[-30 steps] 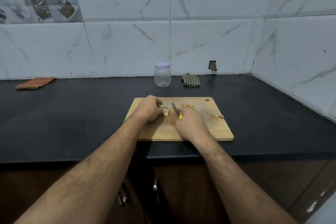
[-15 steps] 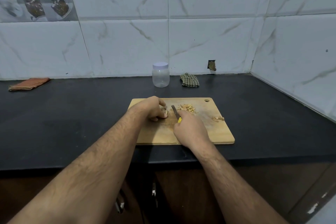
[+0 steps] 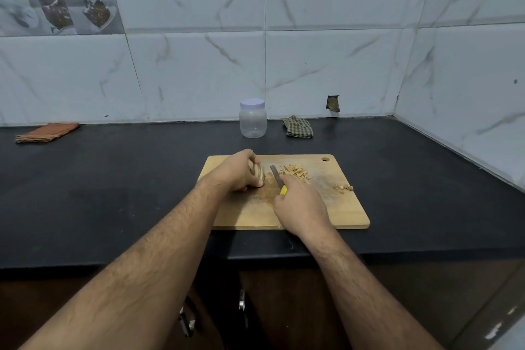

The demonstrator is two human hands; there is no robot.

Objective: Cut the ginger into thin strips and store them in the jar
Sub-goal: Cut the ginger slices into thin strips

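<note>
Two hands work over a wooden board (image 3: 326,216) on a dark surface (image 3: 113,193), midway through slicing ginger. The left hand (image 3: 241,172) curls round the uncut ginger (image 3: 258,173), fingers bent down over it, pinning it to the board. The right hand (image 3: 299,206) grips the yellow handle of a small knife (image 3: 277,177), whose blade points away from the person and lies just right of the ginger, apart from it. Beyond the right hand sits a pile of cut strips (image 3: 295,172), with a few scraps (image 3: 343,187) farther right. The jar (image 3: 252,119), its lid on, stands well beyond both hands by the wall, with a checked cloth (image 3: 298,127) to its right; an orange cloth (image 3: 47,132) lies far to the left. Cutting appears to be the step in hand. The next stroke likely calls for bringing the blade back against the ginger, close to the curled fingertips. Both forearms reach forward, wrists low.
</note>
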